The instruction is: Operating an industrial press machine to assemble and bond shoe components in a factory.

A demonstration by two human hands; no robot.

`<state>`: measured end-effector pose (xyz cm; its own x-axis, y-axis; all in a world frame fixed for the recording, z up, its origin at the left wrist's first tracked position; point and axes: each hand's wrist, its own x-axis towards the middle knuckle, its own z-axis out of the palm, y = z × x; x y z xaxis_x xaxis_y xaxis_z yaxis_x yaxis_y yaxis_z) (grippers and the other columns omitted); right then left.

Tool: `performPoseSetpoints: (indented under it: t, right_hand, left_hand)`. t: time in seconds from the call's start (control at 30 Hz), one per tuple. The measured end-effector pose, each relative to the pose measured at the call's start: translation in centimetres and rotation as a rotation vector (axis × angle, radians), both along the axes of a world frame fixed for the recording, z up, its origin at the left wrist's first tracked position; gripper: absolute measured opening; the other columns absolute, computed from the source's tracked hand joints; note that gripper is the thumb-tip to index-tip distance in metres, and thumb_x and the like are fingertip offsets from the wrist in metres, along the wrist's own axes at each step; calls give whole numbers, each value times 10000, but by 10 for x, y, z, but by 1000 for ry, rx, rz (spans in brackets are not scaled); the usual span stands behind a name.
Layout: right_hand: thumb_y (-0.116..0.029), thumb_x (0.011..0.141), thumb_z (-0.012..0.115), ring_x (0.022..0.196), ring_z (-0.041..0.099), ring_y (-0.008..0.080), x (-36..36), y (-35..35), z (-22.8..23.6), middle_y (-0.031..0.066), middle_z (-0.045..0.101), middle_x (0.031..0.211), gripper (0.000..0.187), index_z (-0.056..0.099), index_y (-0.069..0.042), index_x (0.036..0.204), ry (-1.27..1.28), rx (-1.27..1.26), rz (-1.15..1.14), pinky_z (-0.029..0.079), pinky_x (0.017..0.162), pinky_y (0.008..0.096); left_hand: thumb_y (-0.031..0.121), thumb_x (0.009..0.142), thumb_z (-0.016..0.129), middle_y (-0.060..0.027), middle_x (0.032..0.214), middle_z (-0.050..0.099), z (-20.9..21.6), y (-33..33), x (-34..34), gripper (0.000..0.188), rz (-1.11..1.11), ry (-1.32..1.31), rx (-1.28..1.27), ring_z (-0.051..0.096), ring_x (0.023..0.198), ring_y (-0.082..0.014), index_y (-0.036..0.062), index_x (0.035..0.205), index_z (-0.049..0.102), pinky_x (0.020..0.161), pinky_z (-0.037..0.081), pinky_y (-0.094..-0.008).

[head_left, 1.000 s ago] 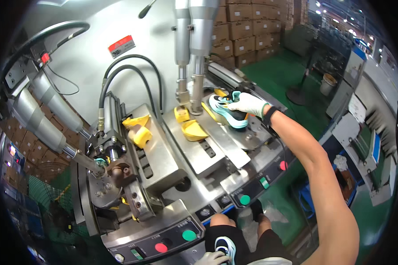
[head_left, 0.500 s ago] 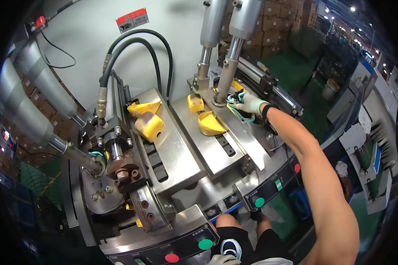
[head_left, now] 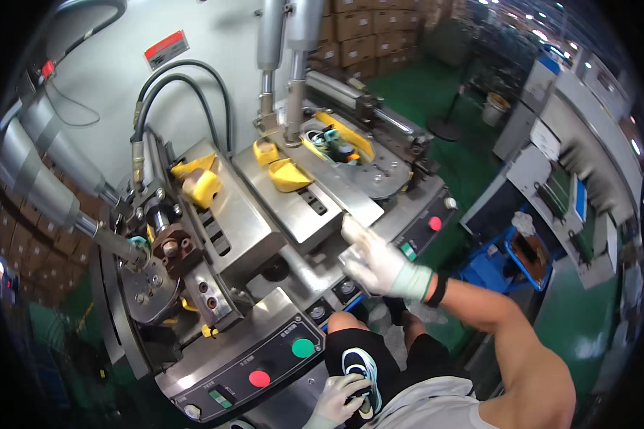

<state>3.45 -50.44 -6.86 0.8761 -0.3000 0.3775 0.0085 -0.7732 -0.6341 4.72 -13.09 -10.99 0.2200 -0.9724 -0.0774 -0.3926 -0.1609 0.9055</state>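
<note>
On my lap lies a dark sneaker with a white and pale blue sole. Closed round its lower end is my left hand, in a white glove. My right hand, also gloved and slightly blurred, is over the front edge of the machine, fingers apart and nothing visible in them. Another shoe with light blue edging sits in the machine's right-hand station, beside a yellow pad. A metal press rod stands next to that shoe.
Yellow blocks sit on the steel covers in the middle. Along the front runs a panel with a green button and a red button. Press cylinders lean in at the left. A blue cart stands at the right.
My right hand has let go at the right-hand station and come back toward me, to the front edge. The view has shifted right and down, showing more of my left hand and the sneaker.
</note>
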Motion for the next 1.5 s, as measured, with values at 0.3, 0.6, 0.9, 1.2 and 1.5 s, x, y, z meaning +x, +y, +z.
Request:
performPoseSetpoints:
  t: [0.3,0.6,0.9,1.2,1.5]
  right_hand:
    - [-489,1053,646,1649,235,514,-75,40,-68,381,301,1730,913,322,108,1664,186,197,-198,213,1361,525]
    - [-595,1119,545,1528,524,363,-234,123,-55,311,525,1626,864,407,84,1636,418,913,32,401,1275,412]
    - [-503,1166,526,1234,681,220,-267,123,-56,120,706,1314,562,646,-16,1421,402,1465,105,555,1052,392]
    - [-452,952,847,1146,704,157,-322,74,-73,135,754,1252,764,634,88,1449,449,1484,-92,571,953,318]
    - [-394,1006,757,974,661,109,-459,103,-99,32,747,1047,437,772,16,1156,137,1439,-625,541,851,318]
  left_hand:
    - [47,858,824,-168,1215,739,4,-32,-13,393,-9,-231,-169,678,1133,-378,33,1244,747,1008,536,-455]
    - [137,1037,749,-94,1161,720,-7,-97,-33,287,247,65,-150,675,940,-170,5,1289,718,843,548,-311]
    - [117,1073,689,-65,1063,724,-8,-105,-77,198,243,169,8,677,941,-159,-5,1225,726,854,547,-319]
    - [324,925,807,-89,974,621,16,-180,-195,245,-834,-813,-366,651,902,-296,120,1029,717,725,559,-425]
    - [187,891,775,-144,1207,683,10,-219,-272,458,-1110,-452,-436,688,1133,-339,50,1317,673,962,584,-460]
